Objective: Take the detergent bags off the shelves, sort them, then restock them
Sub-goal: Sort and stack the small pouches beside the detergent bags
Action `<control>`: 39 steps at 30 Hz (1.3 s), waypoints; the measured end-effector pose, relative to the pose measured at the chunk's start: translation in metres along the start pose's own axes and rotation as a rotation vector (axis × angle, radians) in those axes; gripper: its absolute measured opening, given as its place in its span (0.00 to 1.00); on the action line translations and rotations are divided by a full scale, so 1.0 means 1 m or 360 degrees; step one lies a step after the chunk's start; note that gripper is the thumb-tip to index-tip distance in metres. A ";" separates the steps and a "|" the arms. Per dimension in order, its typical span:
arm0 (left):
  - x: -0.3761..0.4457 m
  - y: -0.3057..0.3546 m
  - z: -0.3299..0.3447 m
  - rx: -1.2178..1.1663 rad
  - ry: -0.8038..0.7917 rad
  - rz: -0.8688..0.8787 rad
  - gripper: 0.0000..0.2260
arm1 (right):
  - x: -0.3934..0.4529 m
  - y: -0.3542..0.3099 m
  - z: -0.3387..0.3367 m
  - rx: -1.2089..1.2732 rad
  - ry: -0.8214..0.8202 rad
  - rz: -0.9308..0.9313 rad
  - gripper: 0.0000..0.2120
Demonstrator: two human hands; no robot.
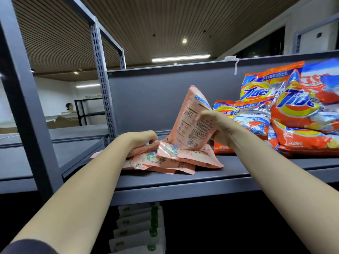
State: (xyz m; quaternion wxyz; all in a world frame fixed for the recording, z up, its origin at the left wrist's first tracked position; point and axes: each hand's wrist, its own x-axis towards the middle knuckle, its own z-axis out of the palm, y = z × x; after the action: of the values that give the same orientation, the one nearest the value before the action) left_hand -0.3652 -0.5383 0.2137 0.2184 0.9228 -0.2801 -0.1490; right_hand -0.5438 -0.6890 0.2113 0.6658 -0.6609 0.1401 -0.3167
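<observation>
Both hands are up on the grey shelf, working the pink pouches. The right hand has its fingers curled round the edge of one pink pouch and holds it upright, back label and barcode facing the camera, its bottom edge touching the heap below. The left hand is down on the pile of pink pouches, fingers curled into the top of it, gripping what looks like one or two of the loose bags. The pile itself lies flat and fanned out near the shelf's front edge, overlapping every which way.

Just beside it on the right sits the stack of orange Tide bags, leaning on the back panel, some flat and some propped. Below, on the lower shelf, a row of white and green pouches stands in line.

This reads as the gathering step: pink pouches being collected off the shelf, or squared up by kind. Which of the two I can't say. The next move calls for bringing the upright pouch and the loose ones together into one bundle with a firm two-handed hold, since these slick pouches look apt to slide apart, and keeping clear of the Tide stack so it doesn't topple.
</observation>
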 end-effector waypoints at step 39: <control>-0.137 -0.058 0.093 -0.1926 0.1011 0.0778 0.12 | -0.130 0.072 -0.040 -0.0076 0.0100 -0.0455 0.14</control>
State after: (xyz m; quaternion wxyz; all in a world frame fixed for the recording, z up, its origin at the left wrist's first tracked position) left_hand -0.4855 -0.4444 0.1264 0.7887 0.5501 -0.2699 0.0505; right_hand -0.6500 -0.6469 0.1073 0.5932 -0.6796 0.0728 -0.4254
